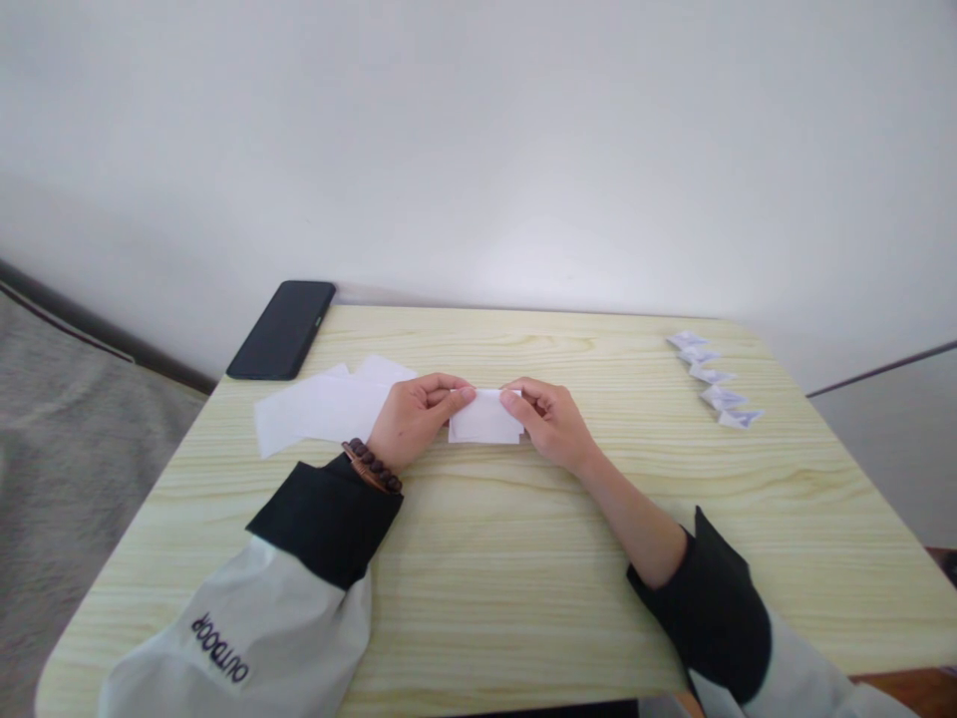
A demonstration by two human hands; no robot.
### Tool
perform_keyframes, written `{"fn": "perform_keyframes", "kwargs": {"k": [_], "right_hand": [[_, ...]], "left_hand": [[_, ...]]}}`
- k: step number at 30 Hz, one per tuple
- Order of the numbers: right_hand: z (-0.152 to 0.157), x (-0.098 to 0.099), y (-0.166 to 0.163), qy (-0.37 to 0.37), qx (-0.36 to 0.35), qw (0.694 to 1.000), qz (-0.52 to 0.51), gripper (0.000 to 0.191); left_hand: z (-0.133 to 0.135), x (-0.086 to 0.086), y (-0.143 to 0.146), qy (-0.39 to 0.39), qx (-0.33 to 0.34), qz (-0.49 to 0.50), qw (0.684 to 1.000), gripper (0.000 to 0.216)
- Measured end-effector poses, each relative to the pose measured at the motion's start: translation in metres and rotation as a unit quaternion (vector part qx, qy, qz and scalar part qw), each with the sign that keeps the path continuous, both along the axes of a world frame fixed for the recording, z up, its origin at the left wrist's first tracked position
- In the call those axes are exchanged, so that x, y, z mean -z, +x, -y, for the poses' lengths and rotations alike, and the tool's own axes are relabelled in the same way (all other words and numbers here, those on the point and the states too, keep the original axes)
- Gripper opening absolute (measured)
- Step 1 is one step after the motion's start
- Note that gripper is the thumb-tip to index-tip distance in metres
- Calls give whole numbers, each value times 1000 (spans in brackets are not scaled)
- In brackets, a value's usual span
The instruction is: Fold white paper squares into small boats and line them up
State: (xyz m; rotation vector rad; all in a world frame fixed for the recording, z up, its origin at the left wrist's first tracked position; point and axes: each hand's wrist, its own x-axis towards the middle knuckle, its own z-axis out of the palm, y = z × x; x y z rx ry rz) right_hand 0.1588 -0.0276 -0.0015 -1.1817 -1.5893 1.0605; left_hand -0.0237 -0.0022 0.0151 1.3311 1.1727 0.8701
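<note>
Between my two hands is a small folded sheet of white paper (pixel 485 421), its fold along the far edge. My left hand (pixel 420 414) pinches its upper left corner between thumb and fingers. At the upper right corner, my right hand (pixel 551 419) grips it the same way. Both thumbs lie on top near the fold, and the fingertips behind the paper are partly hidden. Several loose white paper sheets (pixel 314 407) lie spread on the table just left of my left hand, which covers part of them.
A black smartphone (pixel 282 329) lies at the table's far left corner, by the wall. Several small folded white paper shapes (pixel 710 376) stand in a slanting row at the far right of the wood-grain table (pixel 508 558). A white wall (pixel 493 150) rises behind.
</note>
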Motion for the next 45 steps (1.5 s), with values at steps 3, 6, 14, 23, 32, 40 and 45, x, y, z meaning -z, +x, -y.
{"fn": "perform_keyframes", "kwargs": {"k": [3, 6, 14, 23, 32, 40, 45], "right_hand": [[-1, -1, 0, 22, 19, 999, 22, 39], [0, -3, 0, 26, 29, 999, 32, 36], [0, -1, -2, -20, 23, 999, -15, 27], [0, 2, -3, -10, 51, 999, -16, 23], [0, 1, -3, 5, 40, 998, -51, 27], [-1, 4, -3, -4, 35, 998, -42, 27], [0, 1, -3, 3, 40, 999, -23, 28]], "left_hand": [[0, 0, 0, 3, 7, -1, 1000, 34], [0, 0, -1, 6, 17, 4, 1000, 32], [1, -2, 0, 5, 26, -2, 1000, 32], [3, -7, 4, 10, 23, -76, 997, 33], [3, -2, 4, 0, -58, -28, 998, 35], [0, 0, 2, -24, -54, 16, 998, 38], [0, 1, 1, -7, -48, 3, 999, 39]]}}
